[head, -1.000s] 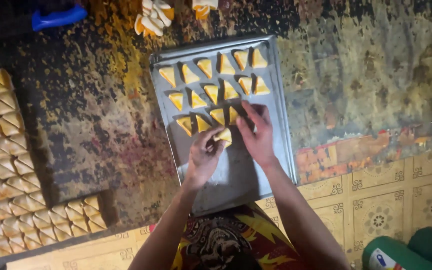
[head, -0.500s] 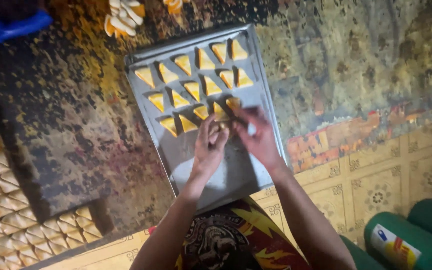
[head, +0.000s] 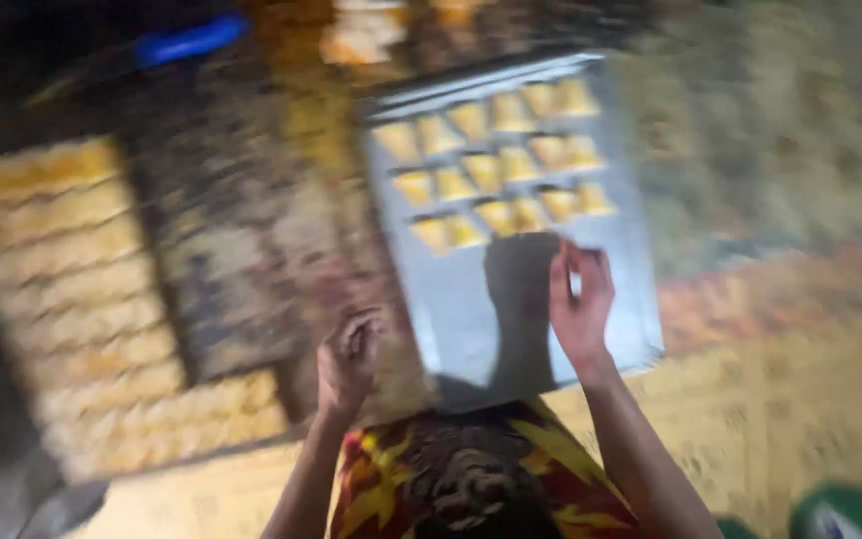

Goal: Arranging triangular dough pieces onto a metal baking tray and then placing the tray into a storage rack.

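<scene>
The left hand point(head: 348, 357) has been drawn back off the metal tray point(head: 431, 299) to its left edge, fingers loosely curled and empty. The right hand point(head: 581, 309) is held over the tray, its fingertips pressed together, whether on anything cannot be told. The triangular pastries point(head: 496, 170) lie just beyond it, their rows running across the tray.

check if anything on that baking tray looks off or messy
Nothing stands out, though the picture is motion-blurred. The yellow pastry pieces lie in three fairly even rows at the far end of the metal tray. The right hand is over its bare near half; the left hand is beside the tray.
</scene>
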